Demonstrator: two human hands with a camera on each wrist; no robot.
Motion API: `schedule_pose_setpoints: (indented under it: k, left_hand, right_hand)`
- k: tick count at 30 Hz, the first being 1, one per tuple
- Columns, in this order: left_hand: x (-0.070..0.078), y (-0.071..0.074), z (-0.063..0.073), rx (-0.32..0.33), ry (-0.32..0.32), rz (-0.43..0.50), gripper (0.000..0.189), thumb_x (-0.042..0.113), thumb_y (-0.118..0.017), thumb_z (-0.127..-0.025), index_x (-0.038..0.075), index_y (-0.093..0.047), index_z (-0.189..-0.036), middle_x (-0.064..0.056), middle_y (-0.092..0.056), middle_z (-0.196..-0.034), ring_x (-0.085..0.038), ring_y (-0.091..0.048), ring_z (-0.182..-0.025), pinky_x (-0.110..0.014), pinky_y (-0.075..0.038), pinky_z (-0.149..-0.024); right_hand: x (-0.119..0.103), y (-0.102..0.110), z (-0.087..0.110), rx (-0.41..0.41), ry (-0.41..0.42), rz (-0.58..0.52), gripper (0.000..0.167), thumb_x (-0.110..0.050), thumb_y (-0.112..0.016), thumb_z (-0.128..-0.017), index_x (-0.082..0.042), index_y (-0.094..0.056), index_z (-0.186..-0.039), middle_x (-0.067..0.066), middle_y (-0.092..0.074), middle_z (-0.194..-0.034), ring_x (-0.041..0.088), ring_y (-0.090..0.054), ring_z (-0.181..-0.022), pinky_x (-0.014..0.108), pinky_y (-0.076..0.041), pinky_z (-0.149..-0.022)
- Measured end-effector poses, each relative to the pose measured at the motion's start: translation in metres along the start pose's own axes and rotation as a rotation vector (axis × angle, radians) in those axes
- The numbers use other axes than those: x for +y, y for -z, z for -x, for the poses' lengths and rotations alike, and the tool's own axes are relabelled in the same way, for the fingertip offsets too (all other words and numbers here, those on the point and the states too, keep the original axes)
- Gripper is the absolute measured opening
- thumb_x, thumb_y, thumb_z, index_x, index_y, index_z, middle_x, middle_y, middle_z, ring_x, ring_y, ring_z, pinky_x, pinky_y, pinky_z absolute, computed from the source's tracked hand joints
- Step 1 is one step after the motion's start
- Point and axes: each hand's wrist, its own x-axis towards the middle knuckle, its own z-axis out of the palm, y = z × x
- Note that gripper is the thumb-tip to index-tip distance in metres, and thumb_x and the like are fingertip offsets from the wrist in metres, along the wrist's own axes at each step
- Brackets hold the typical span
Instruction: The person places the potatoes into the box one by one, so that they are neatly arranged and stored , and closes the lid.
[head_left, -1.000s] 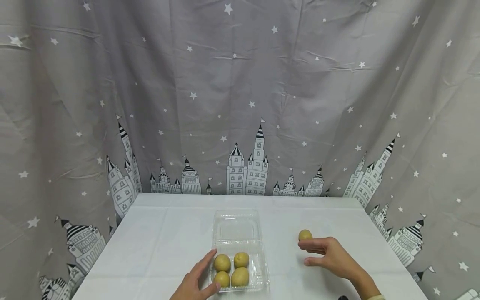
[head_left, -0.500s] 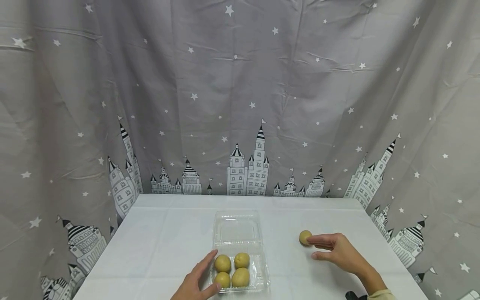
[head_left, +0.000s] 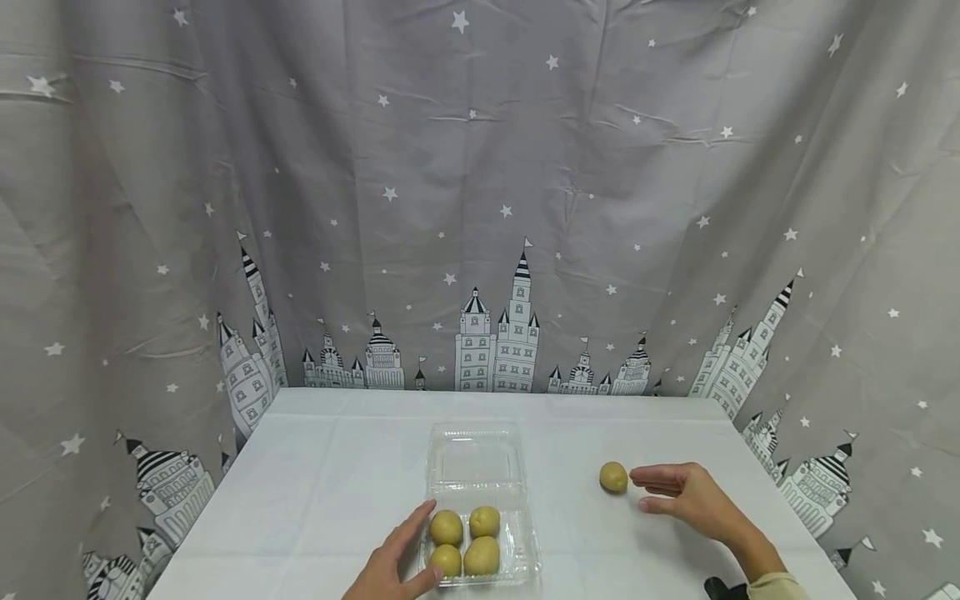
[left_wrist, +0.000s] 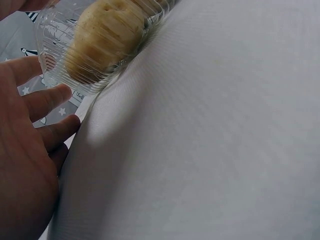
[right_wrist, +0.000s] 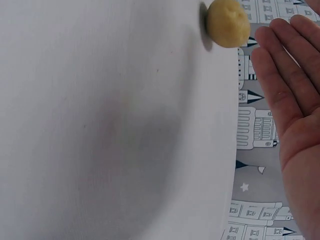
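Observation:
A clear plastic clamshell container (head_left: 512, 527) stands unlatched on the table, its lid (head_left: 474, 457) laid back away from me. Several yellow potatoes (head_left: 482, 556) sit in its base, with room at the base's right side. My left hand (head_left: 392, 557) rests against the container's left side, fingers spread and thumb by the near-left corner; in the left wrist view, a potato (left_wrist: 107, 37) shows through the ribbed wall. To the right, a single potato (head_left: 613, 477) lies on the table. Just right of it, apart from it, my right hand (head_left: 693, 498) is held with straight fingers, holding nothing.
A white cloth (head_left: 337, 467) covers the table. Behind it and at both sides hangs a grey curtain (head_left: 420, 150) printed with stars and castles. A black object (head_left: 722, 587) shows by the right sleeve (head_left: 776, 586).
My right hand has drawn back to the right, away from the single potato, which now shows fully. The left hand and container stay in place.

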Motion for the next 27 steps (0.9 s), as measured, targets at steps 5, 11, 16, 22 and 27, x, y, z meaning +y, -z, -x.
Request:
schedule_pose_setpoints:
  k: [5,11,16,22,27]
  left_hand:
    - [0.001,0.000,0.001,-0.007,0.011,0.009,0.089,0.041,-0.082,-0.094,0.014,-0.042,-0.169,-0.024,-0.042,-0.173,-0.062,-0.034,-0.158,-0.085,-0.028,-0.122]
    - [0.002,0.000,0.001,-0.014,0.035,0.017,0.089,0.041,-0.082,-0.093,0.015,-0.042,-0.169,-0.025,-0.041,-0.173,-0.061,-0.033,-0.158,-0.086,-0.027,-0.122]
    - [0.002,0.000,0.000,-0.010,0.033,0.012,0.090,0.042,-0.082,-0.093,0.015,-0.042,-0.169,-0.025,-0.040,-0.173,-0.062,-0.032,-0.158,-0.086,-0.027,-0.122]
    - [0.002,0.000,0.001,0.002,0.031,0.000,0.090,0.041,-0.084,-0.093,0.015,-0.043,-0.168,-0.023,-0.041,-0.173,-0.061,-0.034,-0.158,-0.085,-0.029,-0.122]
    - [0.003,0.001,0.002,-0.008,0.035,0.010,0.090,0.040,-0.083,-0.093,0.015,-0.042,-0.169,-0.025,-0.040,-0.174,-0.062,-0.032,-0.158,-0.086,-0.027,-0.121]
  right_hand:
    - [0.005,0.001,-0.001,0.002,-0.018,-0.015,0.049,-0.012,-0.086,-0.095,0.007,-0.071,-0.138,0.030,-0.072,-0.138,0.047,-0.073,-0.127,0.031,-0.066,-0.100]
    - [0.010,0.003,-0.004,0.020,-0.017,0.000,0.048,-0.013,-0.086,-0.095,0.007,-0.071,-0.137,0.029,-0.073,-0.136,0.047,-0.074,-0.126,0.025,-0.065,-0.098]
    - [0.014,0.004,-0.008,0.036,-0.012,0.007,0.048,-0.013,-0.087,-0.094,0.008,-0.071,-0.135,0.029,-0.074,-0.135,0.047,-0.074,-0.125,0.031,-0.065,-0.101]
    - [0.021,0.001,-0.015,0.040,0.013,0.011,0.050,-0.014,-0.088,-0.094,0.008,-0.071,-0.136,0.028,-0.074,-0.135,0.045,-0.074,-0.125,0.035,-0.065,-0.103]
    - [0.028,-0.002,-0.023,0.055,0.054,0.018,0.050,-0.013,-0.088,-0.094,0.009,-0.071,-0.135,0.028,-0.074,-0.135,0.042,-0.075,-0.125,0.039,-0.063,-0.105]
